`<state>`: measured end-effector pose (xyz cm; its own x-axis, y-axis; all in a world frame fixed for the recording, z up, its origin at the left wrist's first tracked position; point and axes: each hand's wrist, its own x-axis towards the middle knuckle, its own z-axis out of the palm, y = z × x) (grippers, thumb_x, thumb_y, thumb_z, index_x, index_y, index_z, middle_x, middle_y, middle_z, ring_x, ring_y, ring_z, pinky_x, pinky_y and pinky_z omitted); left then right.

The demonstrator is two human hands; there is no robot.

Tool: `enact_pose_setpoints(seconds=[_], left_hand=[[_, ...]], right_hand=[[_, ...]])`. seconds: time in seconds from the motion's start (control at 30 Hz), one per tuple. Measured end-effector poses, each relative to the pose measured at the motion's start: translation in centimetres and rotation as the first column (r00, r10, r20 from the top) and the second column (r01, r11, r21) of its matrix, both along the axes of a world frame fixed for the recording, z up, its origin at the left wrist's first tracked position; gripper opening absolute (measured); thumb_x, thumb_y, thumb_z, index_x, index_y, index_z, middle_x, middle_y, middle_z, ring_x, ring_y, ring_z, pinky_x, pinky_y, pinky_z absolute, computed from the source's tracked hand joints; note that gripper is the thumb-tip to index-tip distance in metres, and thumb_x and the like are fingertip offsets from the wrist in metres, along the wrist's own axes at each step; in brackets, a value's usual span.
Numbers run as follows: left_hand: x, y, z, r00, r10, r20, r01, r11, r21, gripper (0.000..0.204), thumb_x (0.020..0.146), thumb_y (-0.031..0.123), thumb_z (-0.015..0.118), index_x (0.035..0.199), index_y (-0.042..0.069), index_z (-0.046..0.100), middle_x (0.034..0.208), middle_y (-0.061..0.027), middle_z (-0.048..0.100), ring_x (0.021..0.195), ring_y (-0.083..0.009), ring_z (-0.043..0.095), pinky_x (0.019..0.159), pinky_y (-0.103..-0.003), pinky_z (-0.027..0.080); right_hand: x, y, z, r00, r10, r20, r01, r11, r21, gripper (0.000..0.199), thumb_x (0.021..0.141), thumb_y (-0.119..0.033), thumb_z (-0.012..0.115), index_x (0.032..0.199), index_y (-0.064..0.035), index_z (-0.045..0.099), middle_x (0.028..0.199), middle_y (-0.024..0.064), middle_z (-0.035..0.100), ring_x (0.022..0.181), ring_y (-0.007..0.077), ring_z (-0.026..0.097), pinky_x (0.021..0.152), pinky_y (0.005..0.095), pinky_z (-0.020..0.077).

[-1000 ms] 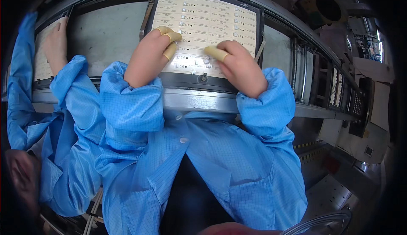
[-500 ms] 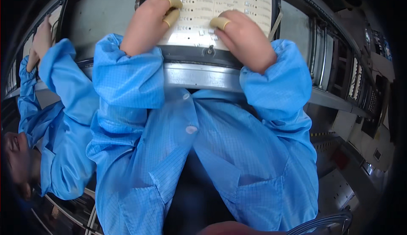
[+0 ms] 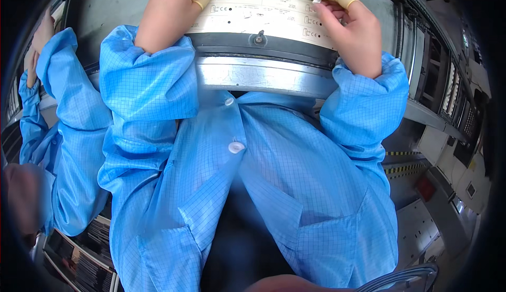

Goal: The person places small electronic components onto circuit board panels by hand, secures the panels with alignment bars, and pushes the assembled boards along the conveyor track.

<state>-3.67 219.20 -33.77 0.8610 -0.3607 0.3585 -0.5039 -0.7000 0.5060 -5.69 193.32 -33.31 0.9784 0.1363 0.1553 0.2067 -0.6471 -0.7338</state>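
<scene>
A cream printed panel [image 3: 263,17], marked with rows of small print and black dots, lies in a dark frame [image 3: 232,40] in front of me. Over its left side my left hand [image 3: 171,13] is curled, with yellow finger cots on thumb and index finger. Those two tips come close together near the top of the picture; anything between them is hidden. At the panel's right side my right hand [image 3: 356,31] pinches a small whitish piece [image 3: 316,1] between thumb and a cot-covered index finger. Tiny loose metallic bits [image 3: 259,14] lie on the panel's near part.
A metal rail [image 3: 253,72] runs along the near side, with a knob-like fastener [image 3: 259,38] on the frame. Rail sections [image 3: 408,55] continue at the right. At the left a co-worker in a blue smock [image 3: 79,134] reaches over the same line.
My right hand has moved right and up from the panel's near middle and now shows a small whitish piece. The panel and my left hand sit higher in the picture.
</scene>
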Motion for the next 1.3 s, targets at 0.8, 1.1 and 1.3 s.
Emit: enact_pose_setpoints(seconds=[0.8, 1.1, 1.3], left_hand=[[-0.8, -3.2, 0.9, 0.999, 0.043, 0.004, -0.043, 0.998, 0.047, 0.012, 0.075, 0.002, 0.060, 0.086, 0.001, 0.059, 0.084, -0.0151, 0.057, 0.081, -0.0329, 0.055, 0.071, -0.037, 0.045], [-1.3, -3.8, 1.2, 0.932, -0.320, -0.172, 0.302, 0.945, -0.123, 0.028, 0.071, 0.005, 0.065, 0.098, 0.003, 0.058, 0.096, -0.0125, 0.054, 0.087, -0.0293, 0.053, 0.079, -0.034, 0.044], [-0.8, -4.6, 2.0, 0.921, -0.280, -0.271, 0.277, 0.959, -0.049, 0.025, 0.072, 0.005, 0.065, 0.096, 0.003, 0.059, 0.094, -0.0126, 0.054, 0.088, -0.0289, 0.053, 0.079, -0.034, 0.044]], right_hand=[[-1.0, 0.0, 1.5, 0.985, -0.123, 0.122, 0.124, 0.992, 0.003, 0.019, 0.075, 0.001, 0.061, 0.094, -0.0010, 0.064, 0.081, 0.0099, 0.064, 0.069, 0.0140, 0.060, 0.062, 0.0234, 0.0469], [-0.1, -0.9, 0.7, 0.958, 0.119, 0.260, -0.079, 0.984, -0.157, 0.012, 0.068, 0.004, 0.058, 0.080, -0.0014, 0.057, 0.074, 0.0139, 0.053, 0.069, 0.0299, 0.055, 0.061, 0.0338, 0.0448], [0.0, -0.2, 0.9, 0.968, 0.135, 0.210, -0.086, 0.970, -0.226, 0.014, 0.068, 0.004, 0.057, 0.080, -0.0019, 0.057, 0.077, 0.0145, 0.052, 0.076, 0.0317, 0.054, 0.066, 0.0355, 0.0443]])
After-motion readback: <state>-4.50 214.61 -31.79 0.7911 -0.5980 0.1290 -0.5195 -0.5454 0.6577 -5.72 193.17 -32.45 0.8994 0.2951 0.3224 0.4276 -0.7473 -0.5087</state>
